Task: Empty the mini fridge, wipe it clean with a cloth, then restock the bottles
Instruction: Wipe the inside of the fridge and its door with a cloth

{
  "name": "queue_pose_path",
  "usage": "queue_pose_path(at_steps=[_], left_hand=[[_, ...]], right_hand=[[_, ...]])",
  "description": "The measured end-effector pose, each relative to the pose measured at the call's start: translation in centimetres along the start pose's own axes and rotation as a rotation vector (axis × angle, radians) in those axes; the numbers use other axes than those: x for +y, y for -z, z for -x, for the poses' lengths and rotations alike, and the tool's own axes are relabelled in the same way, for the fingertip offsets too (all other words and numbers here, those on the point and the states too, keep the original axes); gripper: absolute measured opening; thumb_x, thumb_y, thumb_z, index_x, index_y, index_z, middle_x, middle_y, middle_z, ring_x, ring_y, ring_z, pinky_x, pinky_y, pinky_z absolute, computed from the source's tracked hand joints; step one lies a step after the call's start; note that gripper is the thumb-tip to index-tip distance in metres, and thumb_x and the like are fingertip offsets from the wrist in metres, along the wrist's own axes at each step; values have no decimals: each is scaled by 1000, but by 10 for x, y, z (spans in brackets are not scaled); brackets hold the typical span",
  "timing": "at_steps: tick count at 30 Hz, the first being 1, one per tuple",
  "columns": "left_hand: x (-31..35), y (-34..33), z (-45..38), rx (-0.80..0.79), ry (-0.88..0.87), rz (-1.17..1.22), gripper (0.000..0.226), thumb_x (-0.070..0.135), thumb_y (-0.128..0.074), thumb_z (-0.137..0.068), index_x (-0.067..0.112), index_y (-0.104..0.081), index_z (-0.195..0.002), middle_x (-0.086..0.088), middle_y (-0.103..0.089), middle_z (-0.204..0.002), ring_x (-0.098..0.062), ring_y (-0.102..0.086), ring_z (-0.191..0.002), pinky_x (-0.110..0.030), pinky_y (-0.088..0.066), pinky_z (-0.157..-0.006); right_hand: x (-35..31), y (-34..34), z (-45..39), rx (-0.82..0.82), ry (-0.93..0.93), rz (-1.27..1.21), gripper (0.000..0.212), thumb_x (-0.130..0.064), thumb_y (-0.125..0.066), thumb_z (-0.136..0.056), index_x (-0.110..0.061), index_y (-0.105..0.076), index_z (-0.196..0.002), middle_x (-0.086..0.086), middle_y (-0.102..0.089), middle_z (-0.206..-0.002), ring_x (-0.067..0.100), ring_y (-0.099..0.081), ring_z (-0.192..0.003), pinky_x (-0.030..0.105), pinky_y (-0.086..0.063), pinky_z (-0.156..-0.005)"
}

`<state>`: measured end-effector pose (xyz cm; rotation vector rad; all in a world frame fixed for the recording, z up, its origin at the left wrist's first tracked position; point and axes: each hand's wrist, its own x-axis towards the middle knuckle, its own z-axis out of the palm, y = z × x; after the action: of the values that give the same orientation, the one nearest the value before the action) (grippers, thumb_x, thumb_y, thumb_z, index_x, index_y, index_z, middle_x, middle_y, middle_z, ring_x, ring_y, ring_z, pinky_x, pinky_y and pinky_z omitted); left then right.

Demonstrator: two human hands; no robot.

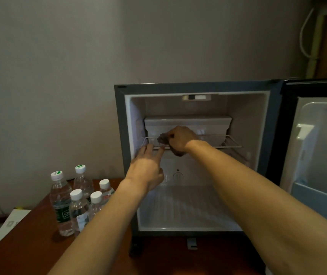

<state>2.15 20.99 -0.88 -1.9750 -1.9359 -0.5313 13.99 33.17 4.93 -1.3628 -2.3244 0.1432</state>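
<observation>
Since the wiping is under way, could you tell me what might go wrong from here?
1. The right hand rubs the cloth on the wire shelf; the left hand only touches its front bar, so it might shift.
2. The bottles stand packed beside the left forearm; pulling back could topple them.

The mini fridge (pixel 196 159) stands on the tabletop (pixel 29 253) against the wall (pixel 119 36), its door (pixel 317 145) swung open at three o'clock. Inside, a wire shelf (pixel 230 142) spans the upper half, with a box compartment (pixel 188 124) behind and above it. Five bottles (pixel 75 199) stand clustered on the tabletop at nine o'clock of the fridge, just beside its wall. Both hands reach into the fridge: the left hand (pixel 146 167) at the shelf's front rail, the right hand (pixel 180 139) at one o'clock of it, holding a cloth (pixel 163 140) on the shelf.
</observation>
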Motion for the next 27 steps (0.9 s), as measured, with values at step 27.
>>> queue_pose_path(at_steps=[27], left_hand=[[29, -8, -18, -10, -48, -114, 62, 46, -41, -97, 20, -34, -153, -11, -44, -145, -32, -41, -136, -47, -34, -114]], right_hand=[[63, 33, 42, 36, -101, 134, 35, -30, -42, -100, -29, -65, -128, 9, -61, -132, 31, -62, -110, 31, -48, -85]])
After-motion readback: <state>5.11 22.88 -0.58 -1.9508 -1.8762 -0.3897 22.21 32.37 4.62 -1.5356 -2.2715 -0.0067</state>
